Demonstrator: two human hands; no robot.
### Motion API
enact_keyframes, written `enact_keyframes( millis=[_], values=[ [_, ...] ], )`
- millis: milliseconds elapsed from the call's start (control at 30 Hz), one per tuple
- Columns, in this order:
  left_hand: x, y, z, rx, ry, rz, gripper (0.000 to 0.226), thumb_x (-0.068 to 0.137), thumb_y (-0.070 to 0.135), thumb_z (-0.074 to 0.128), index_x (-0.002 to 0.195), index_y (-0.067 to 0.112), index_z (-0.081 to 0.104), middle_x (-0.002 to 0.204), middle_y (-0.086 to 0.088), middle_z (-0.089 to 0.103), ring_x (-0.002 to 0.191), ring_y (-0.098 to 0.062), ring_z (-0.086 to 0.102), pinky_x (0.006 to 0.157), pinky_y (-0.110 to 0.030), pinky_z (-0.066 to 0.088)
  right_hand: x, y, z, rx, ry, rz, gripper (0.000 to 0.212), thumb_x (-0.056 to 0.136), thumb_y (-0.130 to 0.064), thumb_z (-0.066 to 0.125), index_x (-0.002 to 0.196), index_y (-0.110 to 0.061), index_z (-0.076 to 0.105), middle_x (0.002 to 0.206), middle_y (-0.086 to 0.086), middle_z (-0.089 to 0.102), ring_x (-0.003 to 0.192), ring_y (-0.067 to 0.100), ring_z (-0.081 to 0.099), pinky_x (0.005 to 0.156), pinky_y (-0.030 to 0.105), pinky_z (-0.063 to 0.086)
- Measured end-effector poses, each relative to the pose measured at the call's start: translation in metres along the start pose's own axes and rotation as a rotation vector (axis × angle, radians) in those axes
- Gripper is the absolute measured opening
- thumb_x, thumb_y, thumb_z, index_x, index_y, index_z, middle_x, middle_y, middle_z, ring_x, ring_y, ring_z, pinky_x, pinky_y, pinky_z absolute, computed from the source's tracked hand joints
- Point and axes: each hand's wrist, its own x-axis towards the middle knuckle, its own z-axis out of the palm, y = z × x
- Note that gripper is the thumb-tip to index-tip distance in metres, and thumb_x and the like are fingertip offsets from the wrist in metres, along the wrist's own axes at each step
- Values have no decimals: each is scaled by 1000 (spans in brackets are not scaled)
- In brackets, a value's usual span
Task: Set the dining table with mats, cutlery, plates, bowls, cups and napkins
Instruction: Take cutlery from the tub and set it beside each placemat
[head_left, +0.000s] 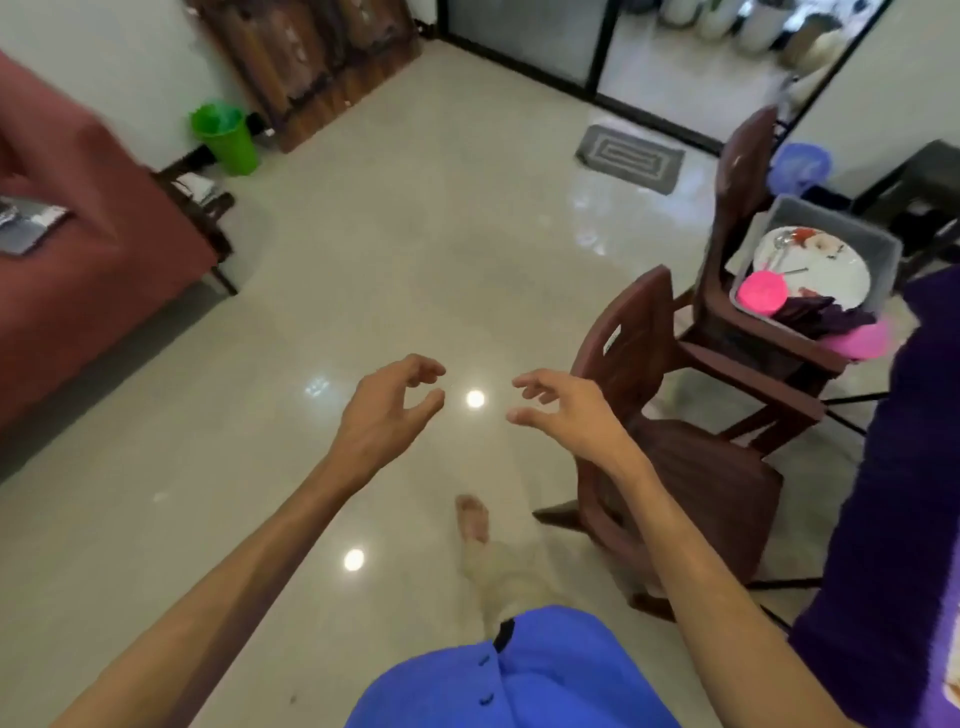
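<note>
— What did the fingers do at that moment?

— Both hands were held out over the floor and carried nothing. The left hand (387, 410) had its fingers loosely curled, thumb and forefinger near each other but with nothing between them. The right hand (563, 410) was the same, fingers relaxed and a little bent, empty.

— And where were the things for the table?

— They were in a grey tub (883, 249) that stood on the seat of the far brown chair (743, 171), to the right and well apart from the hands. Inside it I could see a white plate (831, 270) with some cutlery (779, 249) lying on it, a pink bowl (761, 292) at the near corner of the tub, and dark purple cloth (826, 314) hanging over its near edge. A nearer chair (631, 332) stood just beside the right hand.

— So how far was the task?

— I judge it was hardly begun, or between two trips. The purple table (909, 467) showed only at the right edge, and on the visible part I saw no mat, plate or cup. Almost everything seemed left to carry.
</note>
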Motion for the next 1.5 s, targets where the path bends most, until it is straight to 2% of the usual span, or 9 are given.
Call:
enact_keyframes(
  millis=[133,400,567,667,733,1000,1200,1367,1500],
  values=[
    [130,9,10,-40,-77,60,28,93,35,73,120,35,65,111,18,72,108,-3,65,92,-34,55,90,9,-31,30,24,90,84,53,-85,77,122,-38,69,110,-18,68,102,3,63,89,34,56],
    [365,57,19,21,-318,190,22,92,28,66,113,36,70,113,26,70,109,-1,64,90,-30,53,251,25,-123,103,309,211,36,95,-45,70,122,-21,73,110,-6,73,95,3,67,82,16,49],
    [506,73,47,16,-506,315,20,87,31,64,104,39,71,108,28,70,106,-1,64,74,-27,51,322,57,-161,132,470,388,29,98,-36,68,120,-18,73,106,-5,74,90,8,67,71,1,40],
    [592,88,70,10,-612,387,18,92,24,69,103,37,72,107,23,72,104,-1,66,72,-21,45,365,74,-178,165,548,507,28,98,-35,68,119,-17,74,107,-3,75,90,8,67,75,3,43],
    [639,103,80,9,-680,438,16,93,23,70,103,35,73,105,20,74,103,-3,67,72,-20,45,389,77,-191,225,620,568,26,97,-31,70,118,-18,75,109,-2,76,96,12,70,87,19,53],
    [814,240,143,75,-892,707,8,96,28,69,101,27,76,95,13,75,94,-1,69,73,-21,49,455,96,-290,417,944,720,18,98,-22,68,113,-15,76,97,-4,78,93,7,74,90,24,57],
    [899,340,248,71,-981,875,8,97,33,69,99,27,75,93,19,74,90,8,66,70,-5,41,483,167,-370,416,1196,806,14,99,-21,69,110,-17,77,100,-8,77,90,-2,70,82,12,53],
    [955,426,326,63,-1029,964,5,98,30,70,96,28,74,93,21,73,90,9,66,71,0,39,500,247,-432,513,1348,935,16,98,-22,70,111,-19,79,90,-19,76,87,-1,72,83,27,59],
    [991,489,392,141,-1160,1025,4,97,29,70,98,29,74,93,19,75,91,2,69,75,-3,43,500,296,-472,544,1419,1082,16,97,-21,70,110,-15,78,93,-16,76,84,-11,67,77,7,48]
  ],
)
